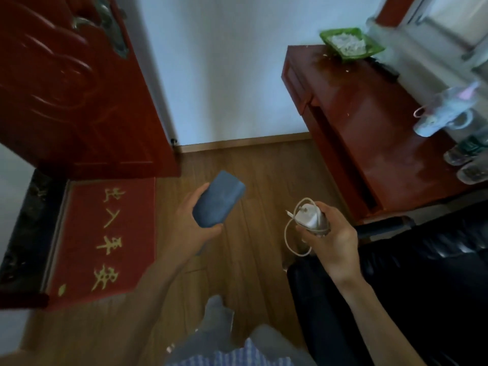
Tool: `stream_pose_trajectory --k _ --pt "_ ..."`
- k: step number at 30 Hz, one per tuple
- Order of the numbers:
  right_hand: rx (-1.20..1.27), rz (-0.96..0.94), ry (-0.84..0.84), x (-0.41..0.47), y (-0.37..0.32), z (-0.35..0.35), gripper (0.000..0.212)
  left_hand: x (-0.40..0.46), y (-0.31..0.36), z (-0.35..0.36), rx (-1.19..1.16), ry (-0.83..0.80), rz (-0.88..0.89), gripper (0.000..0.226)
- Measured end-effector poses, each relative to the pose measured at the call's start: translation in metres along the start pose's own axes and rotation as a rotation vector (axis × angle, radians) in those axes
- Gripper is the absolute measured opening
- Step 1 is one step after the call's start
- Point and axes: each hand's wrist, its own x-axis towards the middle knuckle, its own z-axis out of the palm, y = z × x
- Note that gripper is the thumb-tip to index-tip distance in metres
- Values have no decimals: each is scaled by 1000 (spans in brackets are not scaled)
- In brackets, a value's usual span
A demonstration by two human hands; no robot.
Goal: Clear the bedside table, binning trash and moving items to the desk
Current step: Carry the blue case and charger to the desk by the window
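Both hands are carrying items deskward: left hand (194, 220) gripping a blue case (217, 199), right hand (328, 239) clutching a charger (310, 215). Next, probably, setting them on the desk (369, 122).

Left hand (194, 220): raised at mid-frame, palm turned inward, fingers curled closed around a blue case (217, 199).
Right hand (328, 237): raised alongside, well apart from the left, fingers clenched on a white charger (310, 216).
Forearms: both bare, extended forward.
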Motion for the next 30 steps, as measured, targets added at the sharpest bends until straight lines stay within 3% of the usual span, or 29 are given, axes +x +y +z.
stream_pose_trajectory --k 5,12,16,25,30 --pt "-82 115 84 40 1 23 55 90 0 -8 12 -106 38 69" --pt "-124 221 197 97 28 24 48 195 -7 39 23 -272 43 95" --pt "-151 246 246 149 59 18 50 253 0 73 74 -312 75 87" --pt "-210 241 325 270 107 -7 51 381 64 144 139 -391 155 84" --pt "-227 275 396 316 127 -25 50 437 90 193 122 -521 199 87"
